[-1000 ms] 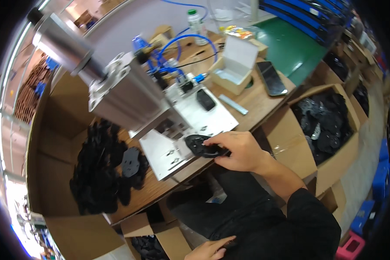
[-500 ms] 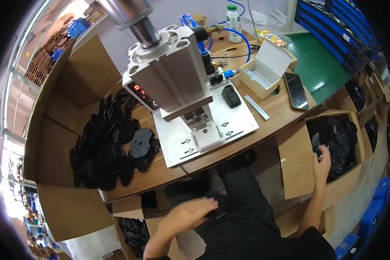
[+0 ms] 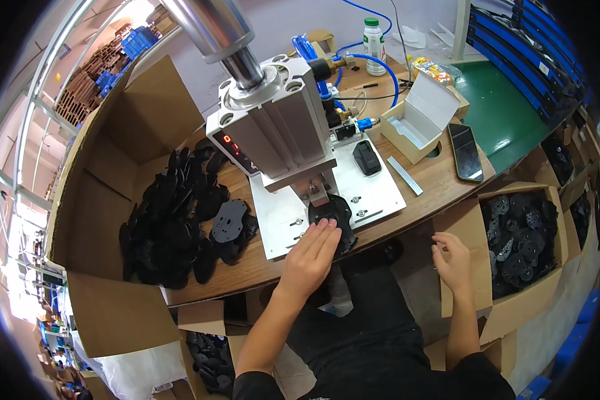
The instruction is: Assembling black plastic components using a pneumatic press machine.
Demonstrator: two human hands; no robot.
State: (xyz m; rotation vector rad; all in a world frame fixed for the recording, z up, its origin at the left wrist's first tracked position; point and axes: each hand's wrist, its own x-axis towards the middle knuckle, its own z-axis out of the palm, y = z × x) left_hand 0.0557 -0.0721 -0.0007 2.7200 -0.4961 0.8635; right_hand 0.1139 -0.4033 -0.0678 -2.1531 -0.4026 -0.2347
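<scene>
Wooden workbench (image 3: 437, 199) curves across the view, carrying a silver press (image 3: 280, 130) on a pale base plate (image 3: 385, 199). Half a second ago the front of that plate was bare and the left hand hung over the lap; now the left hand (image 3: 310, 257) lies on a black flat part (image 3: 338, 210) under the press head, fingers straight and together. Its thumb is hidden, so I cannot tell whether it grips. The right hand (image 3: 452, 263), earlier inside the cardboard box (image 3: 525, 301), is now just left of it, loosely curled, visibly holding nothing.
</scene>
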